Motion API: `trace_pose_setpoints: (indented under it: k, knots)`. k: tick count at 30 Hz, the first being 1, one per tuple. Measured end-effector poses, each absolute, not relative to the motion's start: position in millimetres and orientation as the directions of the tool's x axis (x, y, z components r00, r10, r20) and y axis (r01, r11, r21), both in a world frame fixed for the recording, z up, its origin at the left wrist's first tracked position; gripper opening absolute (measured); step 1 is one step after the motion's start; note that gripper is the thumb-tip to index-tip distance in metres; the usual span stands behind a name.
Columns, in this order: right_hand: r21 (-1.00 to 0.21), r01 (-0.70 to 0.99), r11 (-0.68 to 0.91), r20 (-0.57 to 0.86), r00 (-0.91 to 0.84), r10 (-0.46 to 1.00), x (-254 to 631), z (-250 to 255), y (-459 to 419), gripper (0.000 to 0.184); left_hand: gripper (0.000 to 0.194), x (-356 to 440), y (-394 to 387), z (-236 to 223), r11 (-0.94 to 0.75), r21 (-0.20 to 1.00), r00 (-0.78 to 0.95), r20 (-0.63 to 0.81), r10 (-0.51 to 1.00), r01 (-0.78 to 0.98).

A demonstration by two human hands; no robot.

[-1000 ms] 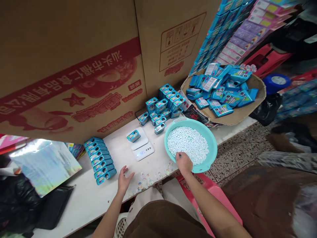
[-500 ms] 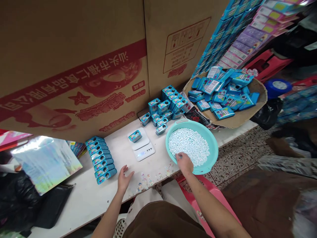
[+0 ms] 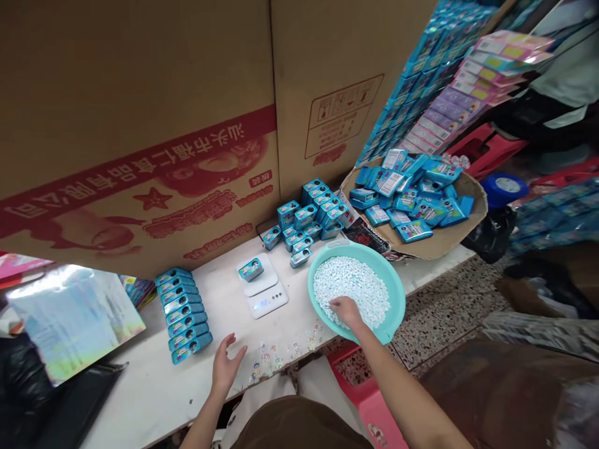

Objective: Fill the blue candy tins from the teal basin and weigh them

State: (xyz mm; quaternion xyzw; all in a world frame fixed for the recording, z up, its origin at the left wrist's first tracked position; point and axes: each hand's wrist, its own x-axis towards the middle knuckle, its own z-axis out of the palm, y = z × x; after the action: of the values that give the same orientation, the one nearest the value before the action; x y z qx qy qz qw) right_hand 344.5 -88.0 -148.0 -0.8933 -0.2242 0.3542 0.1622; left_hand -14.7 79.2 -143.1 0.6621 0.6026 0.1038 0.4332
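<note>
The right hand [image 3: 345, 310] curls its fingers among the white mints [image 3: 350, 290] filling a teal basin [image 3: 393, 312], the left hand [image 3: 226, 368] is spread open, and one blue tin [image 3: 251, 269] sits on the digital scale [image 3: 264, 299] beside a lined-up row of tins [image 3: 182, 315].

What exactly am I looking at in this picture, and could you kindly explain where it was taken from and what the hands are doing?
There is no machine here: these are a person's own two bare hands, seen from a camera worn on the head, looking forward and down. On a white bench stands a teal basin full of small white pellets. The right hand is down among them; whether it holds any cannot be told. The left hand is open and appears empty, close to some small clear pieces. Nearby are a digital scale with a blue tin on it, rows of other blue tins, and cardboard cartons behind.
</note>
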Motion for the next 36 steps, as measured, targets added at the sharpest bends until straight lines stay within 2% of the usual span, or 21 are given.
trace_pose_setpoints:
  k: [8,14,16,19,22,24,27,32,36]
  knots:
    - [-0.414,0.32,-0.852,-0.523,0.683,0.51,333.6,-143.9,-94.6,0.017,0.061,-11.9,75.5,-148.5,0.124,0.723,0.255,-0.392,0.884,0.68]
    - [-0.435,0.323,-0.841,-0.468,0.716,0.517,336.7,-135.8,-96.2,0.018,0.059,-19.8,80.4,-144.3,0.153,0.748,0.197,-0.356,0.913,0.646]
    - [-0.5,0.292,-0.816,-0.396,0.76,0.515,337.3,-126.8,-83.4,0.023,0.058,-22.4,79.4,-143.6,0.164,0.756,0.178,-0.349,0.92,0.634]
    - [-0.7,0.252,-0.668,-0.254,0.786,0.563,328.6,-107.7,-37.0,0.028,0.056,-23.0,76.6,-142.6,0.175,0.761,0.161,-0.345,0.925,0.624]
    - [-0.784,0.375,-0.494,-0.115,0.694,0.71,308.9,-88.4,30.6,0.026,0.054,-20.8,74.6,-141.1,0.178,0.764,0.171,-0.353,0.92,0.621]
    - [-0.777,0.476,-0.411,-0.036,0.619,0.784,294.9,-79.2,73.9,0.022,0.052,-19.9,74.3,-140.1,0.173,0.77,0.182,-0.351,0.919,0.614]
    - [-0.728,0.588,-0.352,0.003,0.517,0.856,280.0,-74.2,120.3,0.018,0.051,-21.6,74.3,-139.4,0.161,0.781,0.186,-0.334,0.924,0.603]
    - [-0.634,0.694,-0.342,-0.06,0.397,0.916,270.7,-83.4,148.0,0.017,0.049,-29.5,73.5,-141.0,0.168,0.786,0.174,-0.33,0.928,0.595]
    - [-0.66,0.673,-0.335,-0.091,0.371,0.924,267.1,-92.7,147.2,0.019,0.049,-34.1,74.7,-142.8,0.183,0.789,0.168,-0.34,0.925,0.587]
